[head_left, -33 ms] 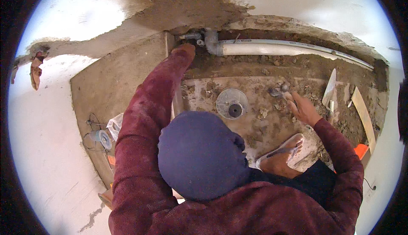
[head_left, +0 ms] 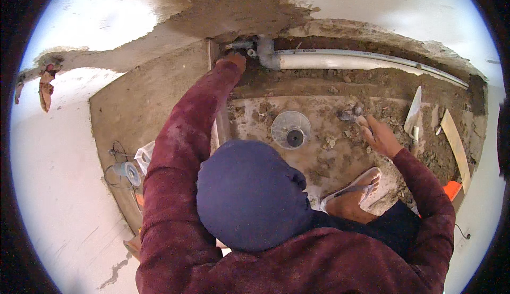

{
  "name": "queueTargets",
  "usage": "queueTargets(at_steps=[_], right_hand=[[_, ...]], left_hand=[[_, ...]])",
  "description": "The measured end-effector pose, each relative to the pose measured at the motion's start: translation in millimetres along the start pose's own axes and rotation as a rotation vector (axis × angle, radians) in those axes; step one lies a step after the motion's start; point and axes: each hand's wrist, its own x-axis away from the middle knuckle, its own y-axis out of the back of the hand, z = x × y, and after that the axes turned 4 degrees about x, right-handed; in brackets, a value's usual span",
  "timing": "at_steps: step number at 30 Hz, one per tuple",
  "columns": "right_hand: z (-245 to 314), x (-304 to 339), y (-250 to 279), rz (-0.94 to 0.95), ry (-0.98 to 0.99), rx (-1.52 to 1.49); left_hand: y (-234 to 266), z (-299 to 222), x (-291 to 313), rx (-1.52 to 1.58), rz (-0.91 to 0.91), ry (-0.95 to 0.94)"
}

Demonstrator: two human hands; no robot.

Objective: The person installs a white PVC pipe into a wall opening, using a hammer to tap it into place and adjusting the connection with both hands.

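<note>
My left hand (head_left: 232,60) reaches down into the dug-out channel by the wall. It is beside a short grey pipe fitting (head_left: 251,53) and the grey pipe elbow (head_left: 265,55); its fingers are mostly hidden. My right hand (head_left: 381,137) is closed round a short tool with a pale handle end (head_left: 362,121). A dark, dirt-covered lump (head_left: 349,114) lies at that end, and whether it is the tool's head I cannot tell. Between my hands sits a round clear plastic disc or container (head_left: 290,129) with a dark round centre, on the dirty floor.
A long white pipe (head_left: 345,61) with a thinner grey pipe (head_left: 382,58) above it runs right along the channel. At right lie a pointed trowel (head_left: 413,112) and a curved wooden strip (head_left: 455,142). A power tool (head_left: 126,173) with a cord and a plastic bag (head_left: 143,157) stand left.
</note>
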Motion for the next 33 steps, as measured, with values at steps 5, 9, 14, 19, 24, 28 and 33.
queueTargets(at_steps=[5, 9, 14, 19, 24, 28, 33], right_hand=[[-6, -6, -8, -0.033, 0.044, -0.029], [-3, -2, 2, -0.027, 0.039, -0.045], [-4, -8, 1, -0.016, 0.023, 0.046], [-10, -10, 3, -0.004, 0.042, 0.028], [-16, -9, 0, -0.065, 0.106, 0.053], [-11, -14, 4, 0.035, 0.056, 0.052], [-9, -20, 8, 0.086, 0.038, 0.024]], left_hand=[[3, 5, 19, -0.159, -0.044, 0.012], [88, -50, 91, -0.146, 0.132, -0.231], [71, -29, 118, 0.022, 0.065, -0.125], [45, -17, 75, 0.053, 0.031, -0.031], [22, -5, 35, 0.1, 0.209, -0.035], [20, 0, 19, 0.133, 0.288, -0.05], [24, -2, 12, 0.173, 0.323, -0.058]])
